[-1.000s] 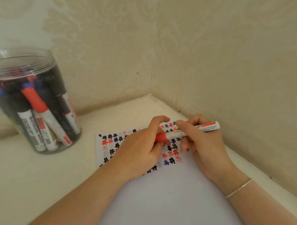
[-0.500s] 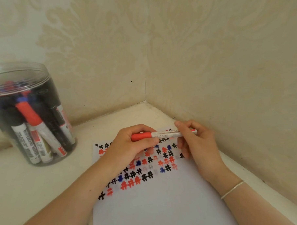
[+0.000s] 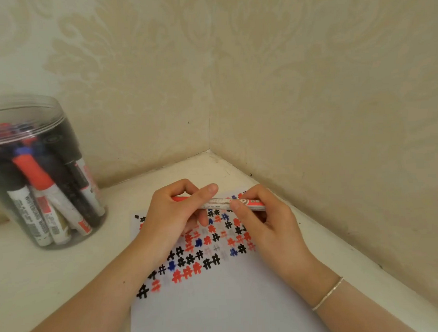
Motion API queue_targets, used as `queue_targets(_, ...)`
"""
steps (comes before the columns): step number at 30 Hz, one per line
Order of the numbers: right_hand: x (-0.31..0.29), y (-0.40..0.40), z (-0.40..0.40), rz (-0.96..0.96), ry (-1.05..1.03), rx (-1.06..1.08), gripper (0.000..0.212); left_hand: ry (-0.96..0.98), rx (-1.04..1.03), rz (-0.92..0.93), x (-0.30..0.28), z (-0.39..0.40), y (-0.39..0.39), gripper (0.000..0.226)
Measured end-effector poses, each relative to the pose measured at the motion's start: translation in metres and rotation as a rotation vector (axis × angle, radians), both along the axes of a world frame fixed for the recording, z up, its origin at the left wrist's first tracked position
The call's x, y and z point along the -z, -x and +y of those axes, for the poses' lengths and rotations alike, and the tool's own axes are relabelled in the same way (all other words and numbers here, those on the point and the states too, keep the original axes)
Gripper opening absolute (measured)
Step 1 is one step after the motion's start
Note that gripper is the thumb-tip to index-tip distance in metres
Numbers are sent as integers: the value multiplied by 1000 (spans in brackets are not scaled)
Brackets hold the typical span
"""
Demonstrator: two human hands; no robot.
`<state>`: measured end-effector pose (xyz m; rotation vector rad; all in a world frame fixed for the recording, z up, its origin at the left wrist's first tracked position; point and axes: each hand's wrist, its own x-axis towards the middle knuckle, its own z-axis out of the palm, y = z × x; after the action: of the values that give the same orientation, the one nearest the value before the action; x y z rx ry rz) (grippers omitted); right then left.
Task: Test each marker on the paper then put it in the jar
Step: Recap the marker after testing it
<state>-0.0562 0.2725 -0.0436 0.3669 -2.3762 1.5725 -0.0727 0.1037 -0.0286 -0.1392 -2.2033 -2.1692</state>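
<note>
Cream countertop (image 3: pixel 42 274) in a wallpapered corner; near to far follows. Nearest you lies the white paper (image 3: pixel 219 304), its far half covered with rows of black, red and blue hash marks. Above those marks you hold the red marker (image 3: pixel 222 202) level, long axis running left to right, clear of the sheet. Your left hand (image 3: pixel 170 218) grips the red cap end, fingers curled round it; your right hand (image 3: pixel 265 221) pinches the white barrel near its far end. Both hands are equally close; the cap points left, toward the clear plastic jar (image 3: pixel 40 173), which stands well apart at far left, already packed with markers. Judgement: the cap is being seated or pulled; I cannot tell which.

Versus one second ago: the marker sits further left in your grip, less barrel showing past your right hand, and more rows of marks are uncovered.
</note>
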Motion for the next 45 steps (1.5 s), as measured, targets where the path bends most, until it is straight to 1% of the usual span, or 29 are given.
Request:
queue_targets(2, 1, 1, 0, -15, 13, -10, 20, -12, 11, 10, 2, -1, 0, 44)
queue_targets(5, 0, 3, 1, -16, 44, -31, 26, -65, 50, 11, 3, -2, 2, 26)
queue_targets(7, -1, 4, 1, -8, 45, -46, 28, -102, 45, -6, 4, -2, 3, 19)
queue_targets(10, -2, 7, 3, 81, -84, -47, 22, -68, -53, -17, 1, -1, 2, 16)
queue_targets(13, -7, 13, 4, 152, -306, -69, 19, 99, -177, 41, -11, 1, -2, 18)
queue_targets(15, -20, 18, -5, 255, -462, -112, 22, 286, -216, 152, -29, 2, -8, 19)
queue_targets(16, -29, 20, -13, 309, -504, -152, 24, 385, -236, 231, -41, 1, -10, 19)
queue_targets(18, -56, 25, -32, 393, -516, -234, 27, 537, -309, 403, -68, -9, -15, 17)
queue_targets(19, -70, 27, -43, 438, -499, -267, 25, 567, -347, 494, -82, -17, -19, 17)
queue_targets(21, -100, 31, -66, 481, -416, -292, 16, 547, -460, 684, -107, -40, -28, 22)
queue_targets(23, -131, 33, -92, 409, -236, -283, 9, 533, -675, 846, -127, -69, -40, 15)
queue_targets(24, -144, 33, -106, 345, -120, -279, 7, 571, -796, 867, -134, -85, -42, 13)
queue_targets(25, -156, 34, -119, 278, -6, -284, 8, 653, -889, 825, -140, -102, -42, 13)
queue_targets(26, -166, 35, -131, 233, 79, -294, 13, 770, -922, 721, -142, -121, -36, 12)
queue_targets(27, -174, 35, -142, 214, 118, -307, 16, 879, -888, 568, -141, -139, -29, 11)
queue_targets(28, -179, 36, -153, 206, 123, -321, 19, 955, -804, 398, -140, -152, -23, 11)
queue_targets(29, -182, 36, -163, 203, 119, -336, 19, 992, -702, 251, -138, -160, -22, 13)
queue_targets(30, -183, 36, -171, 203, 118, -348, 18, 988, -611, 166, -137, -162, -22, 15)
queue_targets(33, -175, 34, -187, 186, 130, -378, 15, 917, -450, 122, -136, -157, -34, 15)
queue_targets(34, -171, 32, -188, 179, 147, -391, 13, 928, -399, 115, -137, -156, -40, 20)
queue_targets(35, -167, 30, -187, 174, 171, -393, 12, 968, -358, 109, -138, -154, -46, 31)
queue_targets(37, -161, 24, -181, 187, 233, -376, 14, 1111, -320, 125, -139, -147, -61, 50)
queue_targets(39, -158, 17, -173, 234, 292, -400, 14, 1229, -303, 157, -141, -140, -74, 60)
queue_targets(42, -153, 7, -161, 322, 246, -454, 14, 1332, -312, 178, -142, -135, -81, 60)
queue_targets(45, -147, 0, -149, 469, 87, -422, 11, 1387, -331, 186, -142, -134, -83, 53)
